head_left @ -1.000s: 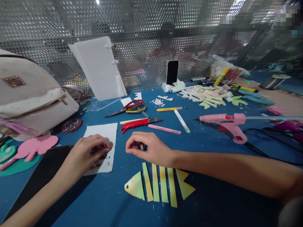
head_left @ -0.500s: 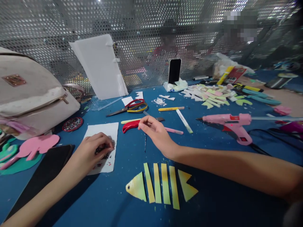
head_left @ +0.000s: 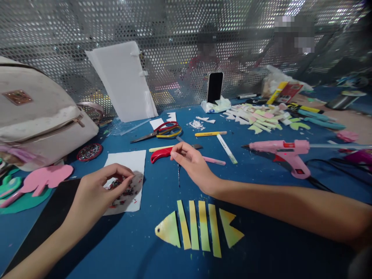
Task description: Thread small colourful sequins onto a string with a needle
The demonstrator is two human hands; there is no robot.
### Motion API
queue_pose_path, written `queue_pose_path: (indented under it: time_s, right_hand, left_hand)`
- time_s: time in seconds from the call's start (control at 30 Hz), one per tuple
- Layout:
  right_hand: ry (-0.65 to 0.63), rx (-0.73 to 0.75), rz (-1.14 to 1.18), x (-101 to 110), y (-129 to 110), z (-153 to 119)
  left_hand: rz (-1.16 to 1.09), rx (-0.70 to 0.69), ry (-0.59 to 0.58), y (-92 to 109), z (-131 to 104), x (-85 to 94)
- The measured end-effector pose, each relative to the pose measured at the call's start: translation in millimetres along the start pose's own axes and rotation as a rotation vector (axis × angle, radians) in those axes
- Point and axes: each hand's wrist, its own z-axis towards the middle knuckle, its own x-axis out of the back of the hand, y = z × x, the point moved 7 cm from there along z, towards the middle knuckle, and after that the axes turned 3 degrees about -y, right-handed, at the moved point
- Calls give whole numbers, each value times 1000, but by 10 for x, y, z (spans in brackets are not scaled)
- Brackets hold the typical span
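My left hand (head_left: 101, 184) hovers over a white sheet of paper (head_left: 136, 162) with a pile of tiny dark and red beads (head_left: 123, 193) on it. Its thumb and index fingertips meet in a pinch; whatever lies between them is too small to make out. From the curled fingers of my right hand (head_left: 190, 162) a thin dark strand (head_left: 179, 176) hangs down, possibly threaded with small beads. Nearer to me lies a yellow-green fish cut into pieces: a head (head_left: 170, 231) with an eye, several separate strips (head_left: 204, 226) and a notched tail (head_left: 231, 228).
Behind my right hand are a red-handled tool (head_left: 161, 155), scissors (head_left: 168, 131) and markers (head_left: 226, 148). A pink glue gun (head_left: 281, 149) lies right, a heap of foam scraps (head_left: 258, 116) farther back. A bag (head_left: 37, 116) stands left; a phone (head_left: 215, 87) leans before the perforated metal screen.
My left hand has drawn back to the left and lifted slightly, uncovering more of the bead pile; its fingertips now pinch together. My right hand and the hanging strand have hardly moved.
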Motion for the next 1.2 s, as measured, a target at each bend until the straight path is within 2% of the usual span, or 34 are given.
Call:
queue_pose_path:
  time_s: [0.13, 0.27, 0.37, 0.5, 0.6, 0.77, 1.2]
  right_hand:
    - [-100, 54, -51, -106, -74, -44]
    - [-253, 206, -151, -242, -231, -151]
    - [-368, 321, -271, -323, -335, -240]
    - [-442, 430, -361, -374, -416, -306]
    - [-472, 466, -373, -395, -424, -328]
    - [-493, 537, -437, -419, -427, -379]
    - [-461, 624, -521, -450, -442, -404]
  left_hand:
    - [-194, 56, 79, 98, -141, -69]
    - [-291, 84, 97, 197, -304, -201]
    - [-368, 81, 96, 222, -392, -269]
    - [-445, 107, 139, 203, -459, -286]
    - [-486, 130, 182, 193, -492, -276]
    - [-473, 124, 187, 210, -521, -277]
    - [-451, 93, 209, 258, -528, -243]
